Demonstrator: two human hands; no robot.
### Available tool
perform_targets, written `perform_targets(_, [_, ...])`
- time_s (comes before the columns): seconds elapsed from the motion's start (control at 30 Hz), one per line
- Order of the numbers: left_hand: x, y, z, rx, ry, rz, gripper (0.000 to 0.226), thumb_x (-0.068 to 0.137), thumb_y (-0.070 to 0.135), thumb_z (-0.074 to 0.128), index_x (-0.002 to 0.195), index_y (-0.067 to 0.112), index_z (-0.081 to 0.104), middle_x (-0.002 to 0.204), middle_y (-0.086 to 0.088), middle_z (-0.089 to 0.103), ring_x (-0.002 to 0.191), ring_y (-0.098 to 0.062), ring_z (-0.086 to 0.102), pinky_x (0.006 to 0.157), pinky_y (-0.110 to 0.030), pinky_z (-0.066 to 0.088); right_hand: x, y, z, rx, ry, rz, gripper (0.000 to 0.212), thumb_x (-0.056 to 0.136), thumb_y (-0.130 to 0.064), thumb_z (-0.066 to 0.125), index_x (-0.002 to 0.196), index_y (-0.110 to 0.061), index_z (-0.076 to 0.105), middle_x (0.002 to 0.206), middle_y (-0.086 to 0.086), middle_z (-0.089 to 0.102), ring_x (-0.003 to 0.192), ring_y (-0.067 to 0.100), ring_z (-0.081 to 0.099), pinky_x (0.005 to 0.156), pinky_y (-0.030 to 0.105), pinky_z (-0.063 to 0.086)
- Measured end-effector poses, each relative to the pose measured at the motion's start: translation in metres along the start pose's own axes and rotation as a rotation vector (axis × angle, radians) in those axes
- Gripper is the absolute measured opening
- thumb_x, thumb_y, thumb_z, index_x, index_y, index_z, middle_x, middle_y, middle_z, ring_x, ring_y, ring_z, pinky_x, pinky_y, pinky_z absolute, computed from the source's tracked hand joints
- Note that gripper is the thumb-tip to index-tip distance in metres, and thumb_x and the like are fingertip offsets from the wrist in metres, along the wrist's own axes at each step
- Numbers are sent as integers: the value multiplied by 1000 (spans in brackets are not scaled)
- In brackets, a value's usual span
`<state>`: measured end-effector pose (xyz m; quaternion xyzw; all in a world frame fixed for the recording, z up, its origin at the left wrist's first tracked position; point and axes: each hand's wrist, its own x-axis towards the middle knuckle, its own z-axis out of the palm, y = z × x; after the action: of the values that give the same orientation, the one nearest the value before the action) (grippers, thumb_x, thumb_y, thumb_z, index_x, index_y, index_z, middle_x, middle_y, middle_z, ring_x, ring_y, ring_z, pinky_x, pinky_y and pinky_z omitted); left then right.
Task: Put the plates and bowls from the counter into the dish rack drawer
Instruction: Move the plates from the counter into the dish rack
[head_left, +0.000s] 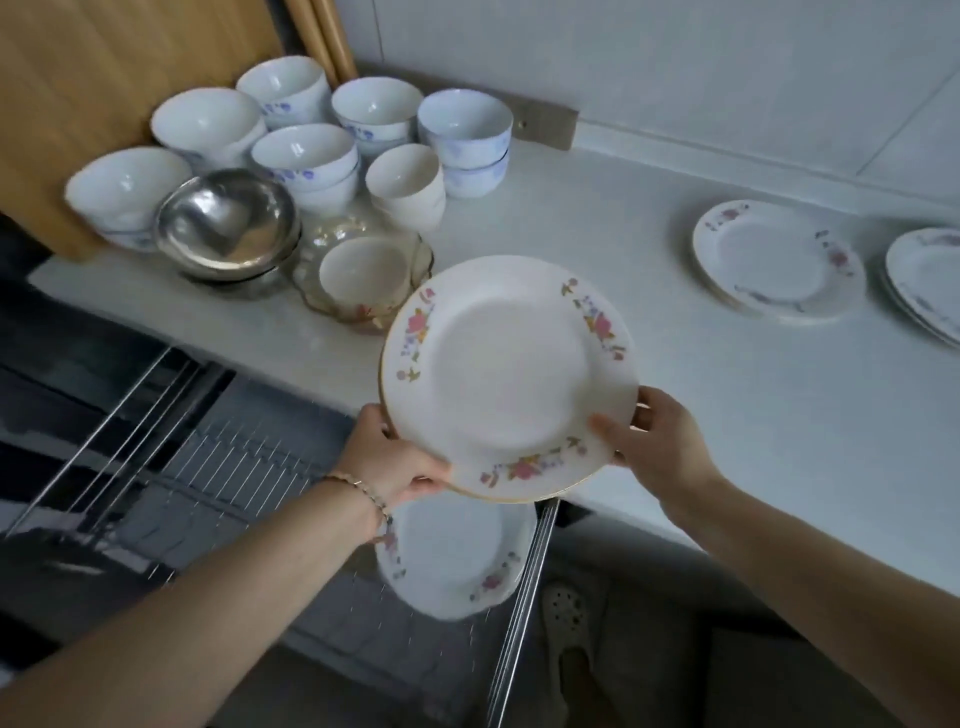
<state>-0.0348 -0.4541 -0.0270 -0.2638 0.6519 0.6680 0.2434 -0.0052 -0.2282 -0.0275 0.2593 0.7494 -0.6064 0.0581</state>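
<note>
Above the open drawer, just off the tabletop edge: one round white china plate with pink floral rim and gilt edge, held roughly level. Our left hand and right hand each grip its near rim. Below, the steel wire dish rack drawer already holds similar floral plates. We judge it best to tip the plate on edge and lower it gently beside those. Blur hides the rack's slots, and we cannot tell whether a second plate lies beneath the held one.

Bowls crowd the counter at left; dish rack drawer slots beside its plates lie free
</note>
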Motion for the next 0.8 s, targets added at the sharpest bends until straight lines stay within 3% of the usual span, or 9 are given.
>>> perform_targets(0.07, [-20, -15, -33, 89, 19, -8, 55, 66, -27, 60, 101, 11, 42, 97, 0, 51, 90, -24, 57, 45, -28, 54, -37, 15, 22, 3, -55, 65, 37, 81, -9, 69, 112, -10, 50, 89, -1, 64, 86, 22, 65, 79, 43, 57])
perform_targets(0.17, [-38, -36, -80, 292, 44, -44, 57, 63, -27, 62, 97, 16, 45, 90, 3, 54, 77, -14, 56, 45, -26, 54, -82, 42, 56, -33, -165, 163, 53, 76, -12, 73, 121, -10, 46, 109, 5, 63, 102, 26, 62, 86, 47, 56])
perform_targets(0.3, [-42, -69, -126, 472, 86, -125, 49, 60, -25, 65, 89, 11, 48, 86, 0, 57, 76, -17, 58, 48, -29, 56, -119, 81, 95, -23, -264, 256, 57, 75, -10, 73, 124, -16, 44, 100, -9, 58, 93, 15, 61, 64, 26, 61])
perform_targets(0.37, [-40, -86, -141, 483, 109, -187, 45, 59, -26, 64, 78, 12, 49, 83, -1, 58, 72, -17, 58, 48, -32, 57, -128, 101, 110, -14, -287, 312, 55, 76, -11, 73, 122, -16, 44, 100, -7, 58, 86, 12, 62, 57, 19, 58])
perform_targets(0.43, [-36, -104, -151, 476, 99, -260, 45, 60, -28, 63, 82, 9, 50, 84, -2, 57, 72, -18, 57, 48, -34, 57, -134, 122, 122, -13, -304, 372, 53, 76, -11, 73, 120, -15, 44, 105, -1, 60, 86, 14, 64, 56, 19, 57])
perform_targets(0.57, [-16, -138, -152, 475, 68, -379, 52, 64, -30, 59, 102, 3, 47, 89, -5, 58, 90, -29, 59, 65, -41, 56, -125, 158, 136, -24, -303, 502, 51, 76, -9, 72, 121, -12, 46, 108, 4, 62, 86, 18, 66, 54, 19, 57])
perform_targets(0.67, [13, -154, -136, 514, 55, -427, 50, 66, -29, 59, 109, -4, 53, 109, -17, 62, 108, -37, 58, 74, -42, 57, -101, 177, 140, -64, -249, 586, 53, 76, -7, 72, 123, -9, 47, 102, 2, 59, 84, 19, 63, 48, 17, 54])
perform_targets(0.8, [60, -164, -108, 556, 20, -387, 46, 68, -25, 61, 103, 4, 55, 117, -19, 61, 109, -37, 59, 79, -43, 57, -63, 199, 145, -116, -107, 684, 57, 75, -8, 74, 125, -6, 45, 110, 8, 59, 90, 27, 64, 66, 32, 60])
